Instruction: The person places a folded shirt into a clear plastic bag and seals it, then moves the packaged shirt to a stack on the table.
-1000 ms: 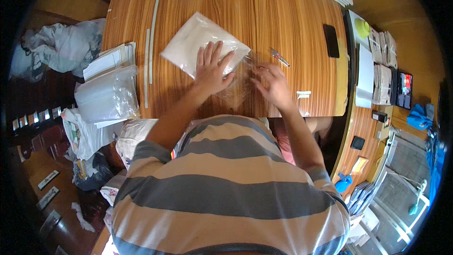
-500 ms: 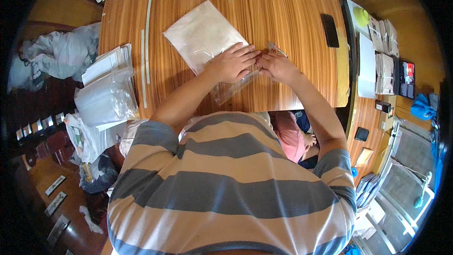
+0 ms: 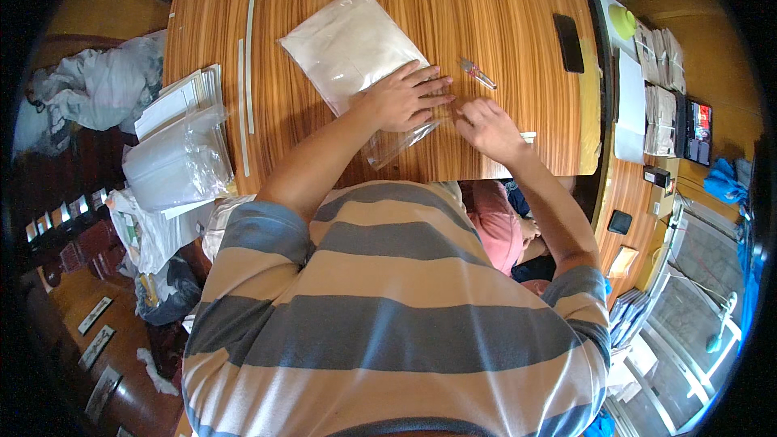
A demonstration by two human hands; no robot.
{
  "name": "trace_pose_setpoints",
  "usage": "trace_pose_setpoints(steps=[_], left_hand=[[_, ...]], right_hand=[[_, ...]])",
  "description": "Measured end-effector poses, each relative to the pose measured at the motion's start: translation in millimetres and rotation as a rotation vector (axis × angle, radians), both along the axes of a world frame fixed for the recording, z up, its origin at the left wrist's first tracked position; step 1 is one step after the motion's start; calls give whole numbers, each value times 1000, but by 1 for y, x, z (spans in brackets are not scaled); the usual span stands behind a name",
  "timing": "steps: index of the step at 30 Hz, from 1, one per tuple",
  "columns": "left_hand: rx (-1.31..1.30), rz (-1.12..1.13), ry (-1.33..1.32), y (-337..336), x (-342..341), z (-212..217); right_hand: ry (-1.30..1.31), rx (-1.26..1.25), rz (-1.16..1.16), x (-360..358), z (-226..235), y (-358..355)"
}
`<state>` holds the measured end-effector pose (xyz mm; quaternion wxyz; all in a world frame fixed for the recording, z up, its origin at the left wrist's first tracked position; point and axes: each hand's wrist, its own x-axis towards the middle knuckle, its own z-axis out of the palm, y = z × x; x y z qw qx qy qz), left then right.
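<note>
A clear plastic bag holding a folded white cloth (image 3: 348, 44) lies on the wooden table (image 3: 486, 0). My left hand (image 3: 401, 97) rests flat on the bag's near end with its fingers spread, pressing it down. The bag's clear open flap (image 3: 396, 142) sticks out from under that hand toward the table edge. Just to the right, my right hand (image 3: 486, 125) has bent fingers whose tips touch the table next to my left fingertips. Whether it pinches anything is hidden.
A small clear tube-like object (image 3: 477, 74) lies beyond my right hand, and a black phone (image 3: 569, 42) farther right. Two long white strips (image 3: 251, 40) lie at the left. A stack of clear bags and white sheets (image 3: 174, 146) sits at the table's left edge.
Both hands met at the bag's flap half a second ago. Now my right hand has drawn away to the right, while my left stays flat on the bag.
</note>
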<state>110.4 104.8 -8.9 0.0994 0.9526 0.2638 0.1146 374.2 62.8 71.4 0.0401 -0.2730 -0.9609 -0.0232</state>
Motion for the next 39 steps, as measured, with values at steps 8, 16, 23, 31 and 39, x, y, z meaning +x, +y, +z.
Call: trace_pose_setpoints(steps=[8, 16, 23, 31, 39], left_hand=[[53, 252, 143, 8, 3, 34], [32, 148, 84, -4, -14, 8], [25, 137, 32, -7, -14, -1], [39, 139, 80, -8, -15, 4], [24, 127, 40, -8, -15, -2]], right_hand=[[119, -240, -172, -38, -14, 9], [26, -216, -49, -29, -35, 11], [-68, -99, 1, -21, -15, -36], [139, -210, -97, -71, -17, -26], [44, -113, 35, -54, -21, -57]])
